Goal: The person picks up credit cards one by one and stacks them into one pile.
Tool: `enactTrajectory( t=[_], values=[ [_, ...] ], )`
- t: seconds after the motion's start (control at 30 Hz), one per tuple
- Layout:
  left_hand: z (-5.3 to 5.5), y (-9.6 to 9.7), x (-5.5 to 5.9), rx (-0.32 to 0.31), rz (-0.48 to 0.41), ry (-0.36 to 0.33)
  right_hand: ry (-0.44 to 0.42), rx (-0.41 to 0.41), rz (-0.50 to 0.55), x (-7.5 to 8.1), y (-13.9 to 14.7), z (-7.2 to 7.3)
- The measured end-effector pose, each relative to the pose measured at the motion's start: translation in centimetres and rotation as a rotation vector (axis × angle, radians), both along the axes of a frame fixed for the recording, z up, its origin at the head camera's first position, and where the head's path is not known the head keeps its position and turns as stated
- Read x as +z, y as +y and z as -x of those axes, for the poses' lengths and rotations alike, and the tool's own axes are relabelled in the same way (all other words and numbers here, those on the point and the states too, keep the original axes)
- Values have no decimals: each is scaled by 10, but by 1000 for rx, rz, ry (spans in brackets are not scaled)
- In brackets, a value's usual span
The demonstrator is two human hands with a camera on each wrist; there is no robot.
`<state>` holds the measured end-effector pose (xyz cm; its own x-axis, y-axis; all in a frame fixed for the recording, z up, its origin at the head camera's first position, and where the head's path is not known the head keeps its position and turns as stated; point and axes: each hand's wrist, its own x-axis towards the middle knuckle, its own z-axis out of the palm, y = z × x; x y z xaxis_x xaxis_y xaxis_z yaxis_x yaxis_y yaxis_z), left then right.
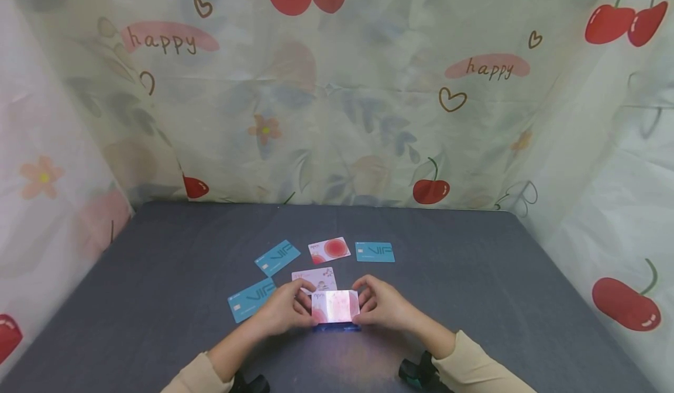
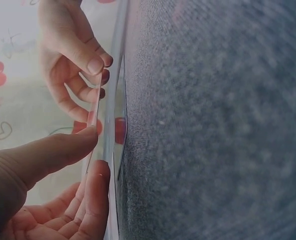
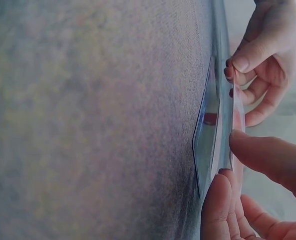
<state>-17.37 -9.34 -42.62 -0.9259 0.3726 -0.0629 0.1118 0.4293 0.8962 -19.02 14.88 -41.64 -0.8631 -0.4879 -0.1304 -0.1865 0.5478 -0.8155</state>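
Observation:
A shiny pink-and-white card (image 1: 335, 306) is held up over the table between both hands. My left hand (image 1: 286, 305) pinches its left end between thumb and fingers, and my right hand (image 1: 382, 303) pinches the right end. In the left wrist view the card (image 2: 93, 117) appears nearly edge-on. Beneath it on the tabletop lies a flat, dark blue glossy piece (image 1: 337, 327), mostly covered by the card in the head view; the right wrist view shows this piece (image 3: 203, 140) apart from the card. Just behind the hands lies a pale pink card (image 1: 321, 277), partly hidden.
Blue VIP cards lie around: one at left (image 1: 247, 302), another behind it (image 1: 277, 257), a third at back right (image 1: 375, 252). A white card with red circles (image 1: 329, 250) lies between the back two. Patterned curtains (image 1: 337, 147) enclose the dark grey table (image 1: 447, 252).

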Motion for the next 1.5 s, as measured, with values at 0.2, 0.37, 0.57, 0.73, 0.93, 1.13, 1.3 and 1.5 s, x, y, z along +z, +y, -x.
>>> enactTrajectory(
  t=[0.2,0.37,0.57,0.73,0.93,1.13,1.3,1.5],
  values=[
    [-1,0,0,-3,6,2,-3,8,0,-1,0,1],
    [-2,0,2,-5,7,-6,-9,1,-13,-3,0,1],
    [-3,0,0,-3,6,-10,-13,-3,-21,-4,-1,1],
    [-2,0,-1,-5,1,3,-6,5,-10,-3,-1,-1],
    [-2,1,-1,-13,0,4,-10,10,-9,-3,-1,-1],
    [-2,1,-1,-14,9,8,-6,15,-11,-4,-1,0],
    [-2,1,-2,-9,19,13,-21,12,-6,-4,-1,-1],
    [-3,2,-1,-4,45,21,-32,12,-1,-5,-1,-1]
  ],
)
